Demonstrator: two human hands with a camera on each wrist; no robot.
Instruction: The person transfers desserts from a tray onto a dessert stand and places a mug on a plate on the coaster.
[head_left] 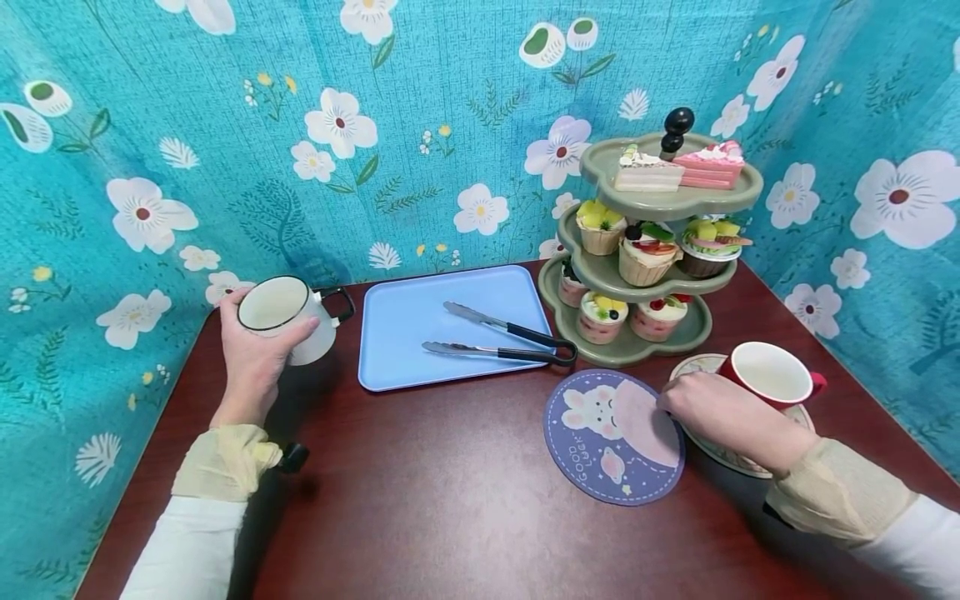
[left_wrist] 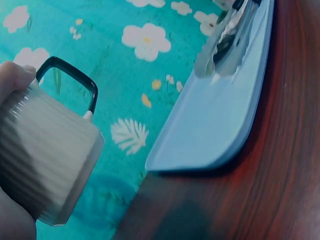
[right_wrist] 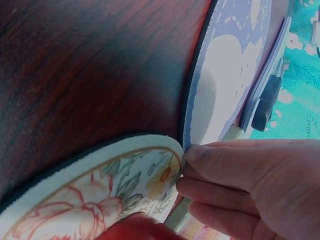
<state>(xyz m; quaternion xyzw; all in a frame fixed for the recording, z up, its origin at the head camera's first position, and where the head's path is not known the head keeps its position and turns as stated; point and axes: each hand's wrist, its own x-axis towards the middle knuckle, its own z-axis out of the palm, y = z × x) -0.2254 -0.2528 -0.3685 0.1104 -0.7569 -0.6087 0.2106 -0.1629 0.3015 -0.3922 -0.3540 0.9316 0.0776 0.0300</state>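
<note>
My left hand point(head_left: 258, 346) grips a white mug point(head_left: 311, 342) with a black rim and black handle. In the left wrist view, the mug's ribbed side point(left_wrist: 47, 150) faces the camera, tilted and held above the table. On the right, my right hand point(head_left: 731, 412) pinches the edge of a round purple coaster point(head_left: 573, 450) with a bunny print. The right wrist view puts the thumb at the coaster's rim, where it meets a floral round coaster point(right_wrist: 75, 200). On that floral coaster stands a red mug point(head_left: 772, 375) with a white inside, partly behind my right hand.
A light blue tray point(head_left: 397, 333) lies at the back middle, with black-handled metal tongs point(head_left: 517, 353) across it. Beside it stands a three-tier green stand point(head_left: 600, 354) bearing cake slices and several cupcakes. A flowered teal cloth point(head_left: 420, 108) hangs behind the dark wooden table point(head_left: 420, 517).
</note>
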